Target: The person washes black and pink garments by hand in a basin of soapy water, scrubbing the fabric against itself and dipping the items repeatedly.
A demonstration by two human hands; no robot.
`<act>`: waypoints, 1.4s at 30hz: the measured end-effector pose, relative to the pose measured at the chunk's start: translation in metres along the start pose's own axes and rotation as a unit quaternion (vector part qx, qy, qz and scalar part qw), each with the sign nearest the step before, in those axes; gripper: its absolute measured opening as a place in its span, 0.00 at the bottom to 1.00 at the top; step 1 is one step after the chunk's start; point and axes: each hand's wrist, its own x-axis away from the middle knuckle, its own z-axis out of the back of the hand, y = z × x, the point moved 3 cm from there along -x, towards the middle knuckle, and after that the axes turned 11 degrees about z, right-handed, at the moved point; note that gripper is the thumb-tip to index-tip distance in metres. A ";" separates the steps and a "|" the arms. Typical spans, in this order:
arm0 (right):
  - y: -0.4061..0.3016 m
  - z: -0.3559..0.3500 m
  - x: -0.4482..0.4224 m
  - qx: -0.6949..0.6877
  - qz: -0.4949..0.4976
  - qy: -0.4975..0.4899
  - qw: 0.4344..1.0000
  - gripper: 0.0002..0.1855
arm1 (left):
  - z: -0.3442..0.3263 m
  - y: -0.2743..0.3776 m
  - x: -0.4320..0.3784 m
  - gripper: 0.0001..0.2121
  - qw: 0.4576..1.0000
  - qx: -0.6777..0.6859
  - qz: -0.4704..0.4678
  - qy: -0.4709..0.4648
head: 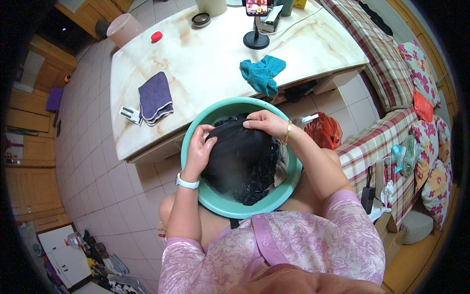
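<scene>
A wet black garment [238, 154] fills most of a green plastic basin [191, 123] at my lap. My left hand [200, 145] grips the cloth's left edge between thumb and fingers. Farther right, my right hand [266, 123] pinches the upper edge, so the fabric is spread between both hands. Lower folds of the garment lie in the basin, where some water shows. Pale cloth [282, 172] peeks out along the basin's right inner side. A watch with a light band is on my left wrist, and a gold bracelet circles the right one.
Beyond the basin stands a marble-topped table [205, 66] bearing a folded purple towel [155, 96], a teal cloth [262, 73], a red lid [156, 36] and a phone on a stand [256, 38]. A red plastic bag [325, 130] sits right of the basin, near a plaid-covered sofa [367, 141].
</scene>
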 end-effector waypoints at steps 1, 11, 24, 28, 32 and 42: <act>0.013 0.008 -0.006 0.106 0.014 0.036 0.994 0.15 | -0.001 -0.005 -0.005 0.13 0.995 -0.094 0.018 0.029; 0.077 -0.044 -0.013 0.596 0.211 0.108 0.767 0.25 | -0.060 -0.064 -0.020 0.26 0.806 -0.550 -0.167 0.138; 0.106 -0.052 -0.020 0.609 0.161 0.090 0.771 0.21 | -0.063 -0.107 -0.033 0.29 0.829 -0.533 -0.104 0.130; 0.116 -0.051 -0.020 0.595 0.173 0.106 0.778 0.19 | -0.065 -0.101 -0.032 0.29 0.829 -0.535 -0.096 0.133; 0.121 -0.051 -0.021 0.615 0.147 0.079 0.771 0.24 | -0.064 -0.102 -0.031 0.29 0.824 -0.543 -0.102 0.128; 0.112 -0.051 -0.022 0.621 0.116 0.059 0.773 0.25 | -0.066 -0.099 -0.032 0.27 0.820 -0.544 -0.106 0.142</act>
